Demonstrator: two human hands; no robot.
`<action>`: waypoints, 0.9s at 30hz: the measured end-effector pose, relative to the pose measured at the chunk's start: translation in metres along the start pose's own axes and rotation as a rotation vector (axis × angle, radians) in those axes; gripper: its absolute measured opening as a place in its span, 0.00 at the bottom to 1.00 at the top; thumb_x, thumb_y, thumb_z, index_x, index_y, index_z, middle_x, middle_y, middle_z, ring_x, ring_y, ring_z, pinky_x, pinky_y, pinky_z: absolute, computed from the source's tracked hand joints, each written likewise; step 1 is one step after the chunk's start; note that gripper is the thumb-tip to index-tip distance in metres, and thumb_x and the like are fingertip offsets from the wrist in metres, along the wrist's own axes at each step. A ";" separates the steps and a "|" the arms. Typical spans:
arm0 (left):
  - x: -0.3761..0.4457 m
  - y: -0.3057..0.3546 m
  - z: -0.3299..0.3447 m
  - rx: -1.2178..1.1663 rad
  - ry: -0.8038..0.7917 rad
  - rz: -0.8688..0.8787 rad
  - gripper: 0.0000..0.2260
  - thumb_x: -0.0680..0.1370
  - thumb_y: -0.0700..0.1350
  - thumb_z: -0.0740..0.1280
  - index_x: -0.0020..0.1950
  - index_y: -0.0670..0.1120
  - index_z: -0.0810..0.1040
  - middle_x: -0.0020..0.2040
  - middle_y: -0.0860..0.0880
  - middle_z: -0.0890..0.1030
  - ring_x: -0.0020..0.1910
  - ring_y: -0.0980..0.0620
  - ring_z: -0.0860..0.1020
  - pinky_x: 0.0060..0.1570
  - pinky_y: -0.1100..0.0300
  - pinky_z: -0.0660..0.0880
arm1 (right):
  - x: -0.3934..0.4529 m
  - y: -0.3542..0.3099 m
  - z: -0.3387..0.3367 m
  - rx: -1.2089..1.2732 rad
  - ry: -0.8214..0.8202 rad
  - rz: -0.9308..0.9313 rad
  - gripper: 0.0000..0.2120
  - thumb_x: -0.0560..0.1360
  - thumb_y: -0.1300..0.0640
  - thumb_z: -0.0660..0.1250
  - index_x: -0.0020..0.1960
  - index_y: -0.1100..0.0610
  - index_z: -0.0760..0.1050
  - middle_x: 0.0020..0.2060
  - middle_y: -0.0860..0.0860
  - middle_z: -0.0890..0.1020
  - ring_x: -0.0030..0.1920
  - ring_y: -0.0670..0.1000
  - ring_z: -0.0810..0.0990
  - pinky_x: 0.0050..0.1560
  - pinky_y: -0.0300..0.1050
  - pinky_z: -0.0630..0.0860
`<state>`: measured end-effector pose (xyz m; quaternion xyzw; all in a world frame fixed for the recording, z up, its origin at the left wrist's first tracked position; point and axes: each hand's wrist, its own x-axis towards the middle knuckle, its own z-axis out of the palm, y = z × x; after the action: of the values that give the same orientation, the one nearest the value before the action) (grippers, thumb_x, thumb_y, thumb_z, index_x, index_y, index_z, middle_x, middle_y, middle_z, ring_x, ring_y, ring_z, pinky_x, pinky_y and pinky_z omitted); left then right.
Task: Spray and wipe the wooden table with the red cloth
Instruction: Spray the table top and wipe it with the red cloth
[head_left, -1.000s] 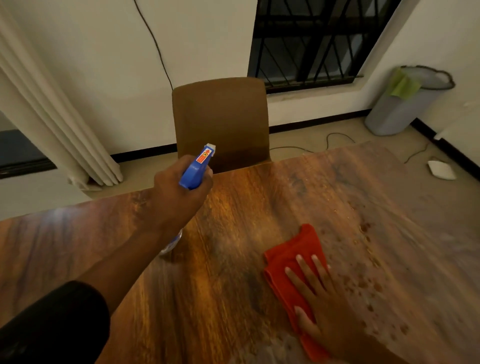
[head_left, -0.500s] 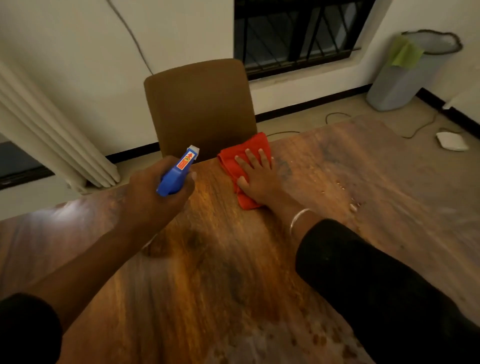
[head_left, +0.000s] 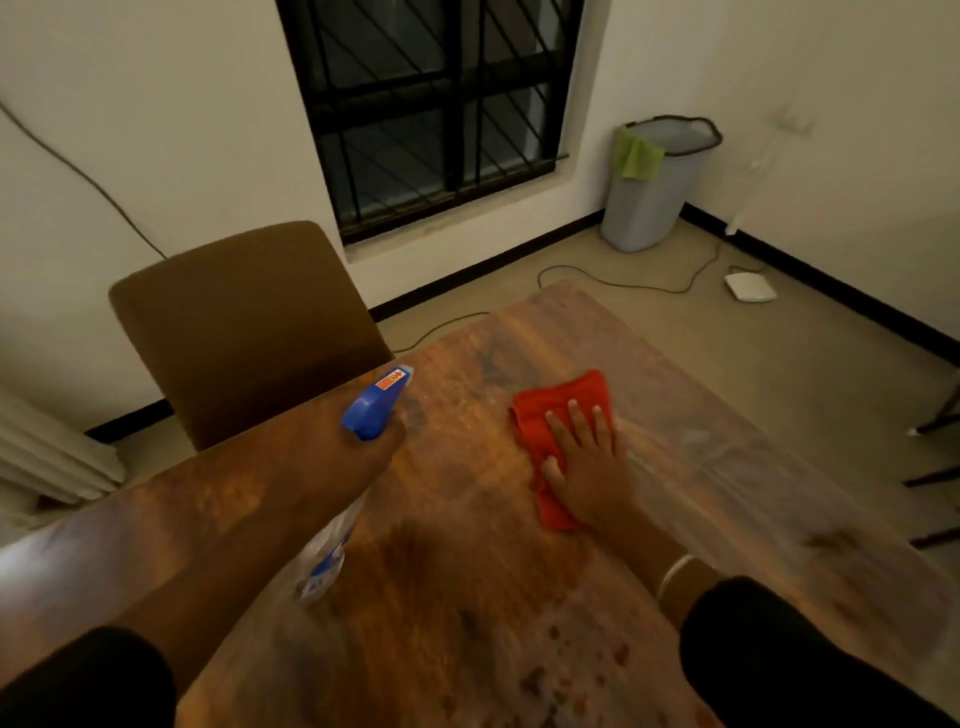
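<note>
1. The left hand (head_left: 358, 447) was motion-blurred, and its fingers around the spray bottle (head_left: 376, 402) could not be made out.
2. The bottle's label was unreadable.
3. The right hand (head_left: 587, 467) covered part of the red cloth (head_left: 550, 410).
4. The wooden table (head_left: 467, 597) ran off the bottom edge.

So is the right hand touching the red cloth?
Touching. The head view shows the right hand lying flat on the red cloth, pressing it to the wooden table.
</note>
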<state>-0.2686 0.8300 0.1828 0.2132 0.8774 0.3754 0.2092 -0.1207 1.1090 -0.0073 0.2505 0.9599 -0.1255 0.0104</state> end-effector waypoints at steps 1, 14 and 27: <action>0.002 0.006 0.006 0.026 0.001 0.006 0.12 0.79 0.51 0.66 0.56 0.44 0.77 0.48 0.38 0.83 0.48 0.39 0.82 0.47 0.49 0.78 | 0.007 0.006 -0.005 0.021 -0.012 0.038 0.37 0.77 0.36 0.51 0.84 0.44 0.61 0.85 0.53 0.57 0.84 0.64 0.52 0.80 0.71 0.53; 0.051 0.061 0.066 0.242 -0.126 0.115 0.11 0.78 0.46 0.68 0.37 0.51 0.70 0.31 0.51 0.74 0.29 0.58 0.73 0.35 0.64 0.70 | -0.109 0.061 0.008 -0.066 0.096 -0.149 0.37 0.73 0.46 0.64 0.81 0.48 0.67 0.83 0.54 0.64 0.82 0.65 0.61 0.77 0.66 0.58; 0.058 0.060 0.071 0.307 -0.041 0.095 0.12 0.79 0.50 0.66 0.36 0.53 0.69 0.31 0.51 0.74 0.30 0.56 0.72 0.37 0.60 0.71 | -0.103 0.096 0.005 -0.021 0.172 0.062 0.34 0.76 0.45 0.58 0.81 0.50 0.68 0.83 0.55 0.63 0.84 0.63 0.55 0.79 0.69 0.59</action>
<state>-0.2659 0.9394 0.1711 0.2914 0.9091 0.2417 0.1741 0.0159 1.1392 -0.0258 0.2896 0.9504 -0.0930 -0.0655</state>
